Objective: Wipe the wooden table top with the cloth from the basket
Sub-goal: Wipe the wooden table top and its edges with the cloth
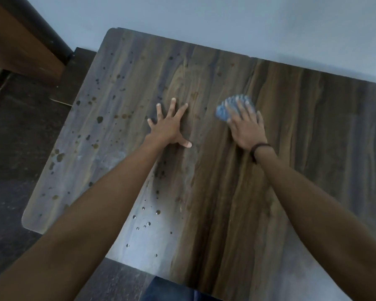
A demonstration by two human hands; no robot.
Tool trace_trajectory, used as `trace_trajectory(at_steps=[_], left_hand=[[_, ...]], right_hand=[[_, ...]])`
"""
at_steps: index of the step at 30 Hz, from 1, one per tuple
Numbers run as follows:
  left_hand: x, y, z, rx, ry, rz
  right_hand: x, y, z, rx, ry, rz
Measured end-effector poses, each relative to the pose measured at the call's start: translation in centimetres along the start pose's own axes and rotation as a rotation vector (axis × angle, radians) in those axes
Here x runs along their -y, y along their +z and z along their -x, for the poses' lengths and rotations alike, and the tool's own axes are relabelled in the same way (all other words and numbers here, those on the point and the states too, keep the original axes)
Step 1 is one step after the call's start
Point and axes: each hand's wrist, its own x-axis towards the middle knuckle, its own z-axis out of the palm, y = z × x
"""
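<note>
Nearest the person, at about 6 o'clock, a strip of dark blue trouser fabric (167, 288) shows at the edge of the brown wood-grain counter (237, 203), so they are standing tight against it and leaning over. A scatter of small clear water beads (147, 223) sits on the pale, glossy patch just beyond that edge, not yet wiped.

Both bare forearms stretch out toward 12 o'clock. The left hand (170, 127) lies flat on the counter, fingers splayed wide and holding nothing; I judge it is there to take the person's weight while they reach. To its right, well apart from it, the right hand (245, 127) presses palm-down on the crumpled light blue cloth (225, 110), fingers spread over it rather than closed around it, which keeps plenty of fabric on the wood. A dark band circles that wrist. The cloth is blurred, so it seems to be mid-stroke.

Out toward 9 and 10 o'clock, many brownish droplets and spots (99, 119) dot the counter's left side. The right side looks cleaner, so the left probably remains to be done. Beyond the far edge stands a plain pale wall (226, 22).
</note>
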Motion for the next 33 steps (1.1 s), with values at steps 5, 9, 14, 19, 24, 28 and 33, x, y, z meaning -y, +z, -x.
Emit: trace_trajectory(at_steps=[5, 9, 14, 19, 24, 28, 33], left_hand=[[-1.5, -2.2, -2.7, 0.035, 0.030, -0.023], [-1.6, -2.4, -3.8, 0.079, 0.039, -0.041], [-1.5, -2.0, -4.0, 0.042, 0.044, -0.045], [-1.7, -2.2, -4.2, 0.050, 0.040, -0.031], [-3.9, -3.3, -4.6, 0.117, -0.042, -0.045], [-3.5, -3.2, -4.6, 0.126, -0.021, -0.060], [-3.6, -3.0, -5.1, 0.133, -0.026, -0.050]], right_hand=[[2.9, 2.1, 3.5, -0.055, -0.010, 0.064], [1.7, 2.3, 4.9, -0.015, -0.148, 0.078], [-2.6, -2.4, -6.5, -0.013, 0.089, -0.039], [0.9, 0.2, -2.0, -0.066, 0.013, 0.014], [-2.1, -2.3, -7.2, -0.025, -0.001, -0.005], [-2.7, -4.0, -12.2, -0.049, 0.199, -0.105], [-1.4, -1.9, -7.1, 0.000, -0.045, 0.009]])
